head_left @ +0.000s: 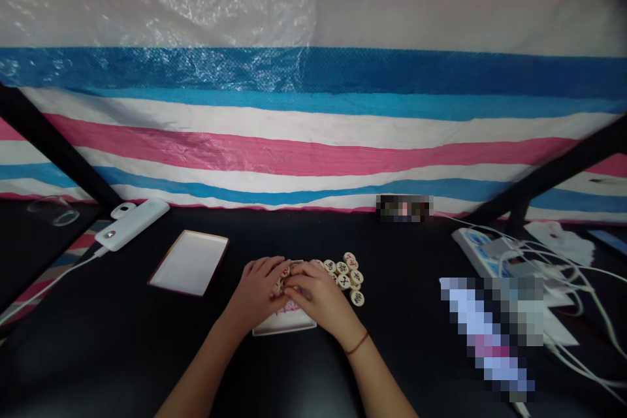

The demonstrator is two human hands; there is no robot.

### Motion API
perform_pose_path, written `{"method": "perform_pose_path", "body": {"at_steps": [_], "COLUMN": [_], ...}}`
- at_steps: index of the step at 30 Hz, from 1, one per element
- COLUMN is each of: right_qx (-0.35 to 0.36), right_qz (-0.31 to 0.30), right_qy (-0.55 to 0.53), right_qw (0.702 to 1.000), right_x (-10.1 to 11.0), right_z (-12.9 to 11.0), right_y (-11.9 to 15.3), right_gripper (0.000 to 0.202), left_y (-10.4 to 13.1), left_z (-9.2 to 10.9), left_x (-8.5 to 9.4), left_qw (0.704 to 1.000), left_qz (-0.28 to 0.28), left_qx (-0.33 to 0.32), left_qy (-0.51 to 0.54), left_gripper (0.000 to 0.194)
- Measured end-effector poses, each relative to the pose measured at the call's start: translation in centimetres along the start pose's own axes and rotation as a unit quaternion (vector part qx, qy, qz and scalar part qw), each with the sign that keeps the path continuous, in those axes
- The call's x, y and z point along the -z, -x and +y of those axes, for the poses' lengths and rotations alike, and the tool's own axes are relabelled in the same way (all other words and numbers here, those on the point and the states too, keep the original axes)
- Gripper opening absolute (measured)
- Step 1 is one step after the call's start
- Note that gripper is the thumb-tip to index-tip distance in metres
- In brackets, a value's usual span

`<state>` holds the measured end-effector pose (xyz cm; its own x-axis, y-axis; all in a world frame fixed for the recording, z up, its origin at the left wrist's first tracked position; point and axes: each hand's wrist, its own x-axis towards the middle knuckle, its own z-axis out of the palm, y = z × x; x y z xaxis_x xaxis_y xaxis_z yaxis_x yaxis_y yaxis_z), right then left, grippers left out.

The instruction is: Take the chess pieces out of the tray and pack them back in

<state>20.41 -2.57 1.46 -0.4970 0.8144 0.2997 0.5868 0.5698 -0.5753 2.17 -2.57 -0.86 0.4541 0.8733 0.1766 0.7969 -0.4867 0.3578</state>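
My left hand (261, 287) and my right hand (319, 290) meet over a shallow open box tray (287, 325) with a white inside and some pink marking. Round cream Chinese chess pieces (281, 282) show between the hands. The fingers of my left hand curl around these pieces from the left. My right hand closes on them from the other side, its thumb and fingers bent inward; which pieces each hand touches is partly hidden. Right of my right hand, several more Chinese chess pieces (343, 281) lie in a loose cluster on the black table, with red or black characters.
An open box lid (191, 263) lies to the left. Beyond it are a white power bank (132, 225) with a cable and a clear glass (53, 211). At right sit a power strip (482, 251), tangled white cables and blurred items. A striped sheet (313, 144) closes the back.
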Motion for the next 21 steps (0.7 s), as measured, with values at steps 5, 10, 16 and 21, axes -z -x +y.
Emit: {"method": "perform_pose_path", "body": {"at_steps": [5, 10, 16, 21], "right_qx": [0.001, -0.095, -0.337, -0.392], "right_qz": [0.038, 0.183, 0.109, 0.030], "right_qy": [-0.007, 0.042, 0.190, 0.183], "right_qw": [0.999, 0.978, 0.916, 0.901], "right_x": [0.2, 2.2, 5.2, 5.3], "right_z": [-0.4, 2.4, 6.5, 6.9], "right_y": [-0.1, 0.0, 0.4, 0.1], "right_gripper": [0.013, 0.016, 0.032, 0.042], "left_y": [-0.5, -0.8, -0.6, -0.5], "left_z": [0.5, 0.7, 0.4, 0.4], "left_x": [0.4, 0.4, 0.1, 0.1], "left_qw": [1.000, 1.000, 1.000, 1.000], "left_qz": [0.009, 0.009, 0.011, 0.013], "left_qx": [0.012, 0.018, 0.026, 0.024], "left_qy": [-0.005, -0.010, -0.005, 0.009], "left_gripper": [0.051, 0.047, 0.045, 0.045]}}
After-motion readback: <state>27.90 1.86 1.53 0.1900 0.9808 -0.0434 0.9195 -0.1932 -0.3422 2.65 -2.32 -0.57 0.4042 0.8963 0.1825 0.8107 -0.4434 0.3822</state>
